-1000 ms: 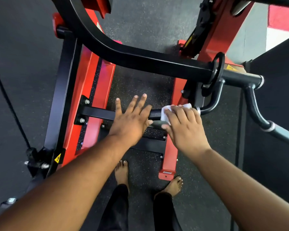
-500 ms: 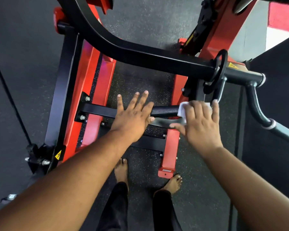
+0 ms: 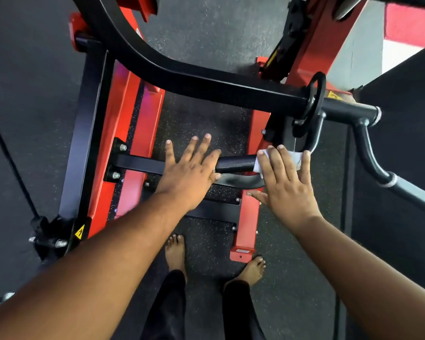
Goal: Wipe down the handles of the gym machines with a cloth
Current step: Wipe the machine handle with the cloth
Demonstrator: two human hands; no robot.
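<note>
Left hand [image 3: 190, 173] flat on black handle [image 3: 236, 163], right hand [image 3: 284, 182] flat, pressing white cloth [image 3: 296, 159] there

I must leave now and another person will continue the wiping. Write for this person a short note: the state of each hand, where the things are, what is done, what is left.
Left hand: open, fingers straight, resting flat on the black handle to steady it.
Right hand: open, fingers straight, pressing the white cloth onto the right end of that handle.
Done: cannot tell how much of this handle is already wiped.
Left: the stretch of handle between the hands, then the grey bar handle at the far right, not yet touched.
</note>
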